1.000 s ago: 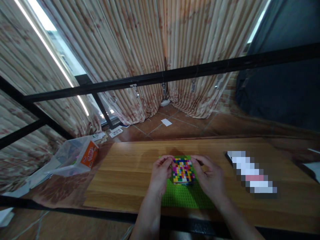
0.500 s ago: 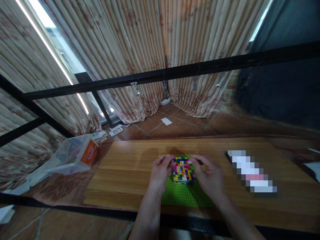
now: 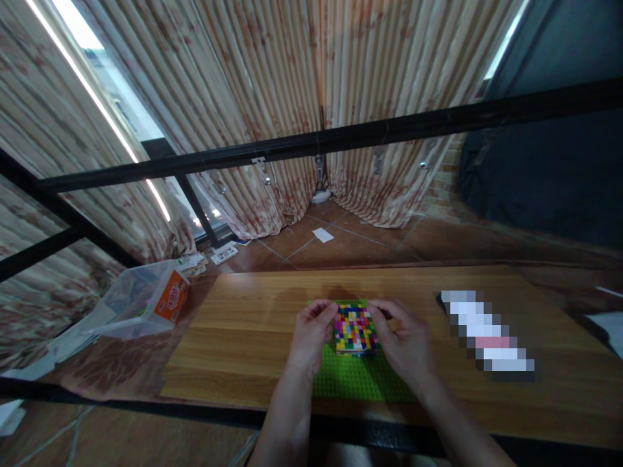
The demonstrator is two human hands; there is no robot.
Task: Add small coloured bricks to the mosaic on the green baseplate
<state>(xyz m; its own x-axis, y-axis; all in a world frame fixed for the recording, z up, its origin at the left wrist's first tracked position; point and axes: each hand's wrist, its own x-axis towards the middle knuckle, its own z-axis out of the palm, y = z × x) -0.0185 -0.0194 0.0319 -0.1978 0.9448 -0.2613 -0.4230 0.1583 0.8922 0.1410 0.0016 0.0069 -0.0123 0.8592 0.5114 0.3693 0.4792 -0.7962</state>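
Observation:
A square block of small multicoloured building bricks (image 3: 356, 329) sits on a green studded baseplate (image 3: 360, 381). My left hand (image 3: 314, 329) is closed at the block's far left corner, thumb and forefinger pressed against it. On the opposite side, my right hand (image 3: 403, 334) grips the far right corner, its thumb along the edge and its fingers curled behind. Both sets of fingertips are partly hidden, so any small brick between them cannot be made out.
The baseplate lies on a wooden tabletop (image 3: 233, 344). A blurred-out long object (image 3: 489, 334) rests at the right. Off the table's left end stands a clear plastic bin (image 3: 139, 301) with an orange label. A black metal bar (image 3: 292, 150) crosses beyond the table, before curtains (image 3: 272, 78).
My left fingertips have moved slightly right, closer in against the block's corner. My right hand stays at its corner. The whole view has shifted a little.

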